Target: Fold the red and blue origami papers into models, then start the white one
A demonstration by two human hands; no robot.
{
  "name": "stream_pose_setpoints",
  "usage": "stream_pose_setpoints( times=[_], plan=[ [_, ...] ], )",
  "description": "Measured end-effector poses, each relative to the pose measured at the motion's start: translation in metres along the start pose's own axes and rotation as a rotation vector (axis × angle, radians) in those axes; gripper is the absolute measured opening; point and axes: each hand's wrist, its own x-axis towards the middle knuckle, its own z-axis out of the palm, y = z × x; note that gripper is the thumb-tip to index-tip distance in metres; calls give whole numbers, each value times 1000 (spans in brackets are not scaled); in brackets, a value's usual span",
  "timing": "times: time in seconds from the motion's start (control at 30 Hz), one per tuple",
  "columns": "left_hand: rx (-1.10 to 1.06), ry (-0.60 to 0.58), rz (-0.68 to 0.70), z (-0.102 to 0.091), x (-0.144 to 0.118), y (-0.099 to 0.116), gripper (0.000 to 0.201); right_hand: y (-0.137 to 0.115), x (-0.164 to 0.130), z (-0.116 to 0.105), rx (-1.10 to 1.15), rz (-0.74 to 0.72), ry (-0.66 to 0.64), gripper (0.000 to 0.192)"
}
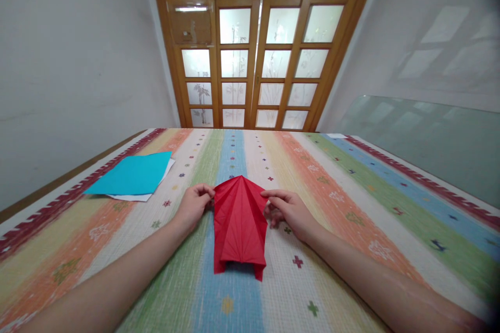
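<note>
A sheet of red paper (242, 223) with many fold creases rests on the striped tablecloth in front of me. Its creases fan out from the far point and from the near edge, and the near corners bend downward. My left hand (197, 205) pinches its upper left edge between thumb and fingers. On the opposite side, my right hand (287, 210) has thumb and forefinger closed at the upper right edge, the other fingers curled below.
A blue sheet of paper (130, 174) lies over white paper (167, 173) at the left of the tablecloth (320, 208). Wooden glazed doors (255, 62) stand beyond the far table edge. A pale glass panel (422, 151) leans along the right wall.
</note>
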Motion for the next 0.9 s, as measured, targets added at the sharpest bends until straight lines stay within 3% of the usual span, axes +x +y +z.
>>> stream_pose_setpoints(
  times=[0.13, 0.33, 0.6, 0.9],
  plan=[
    [68, 34, -20, 1, 1, -1, 8, -1, -1, 1, -18, -40, 13, 38],
    [177, -38, -94, 3, -3, 5, 34, -3, -1, 3, -88, -43, 39, 35],
    [120, -25, -123, 4, -3, 11, 43, -2, 1, 1, -71, 7, 68, 25],
    [210, -88, -129, 3, -3, 15, 21, -2, 3, -2, 94, 8, 64, 14]
  ],
)
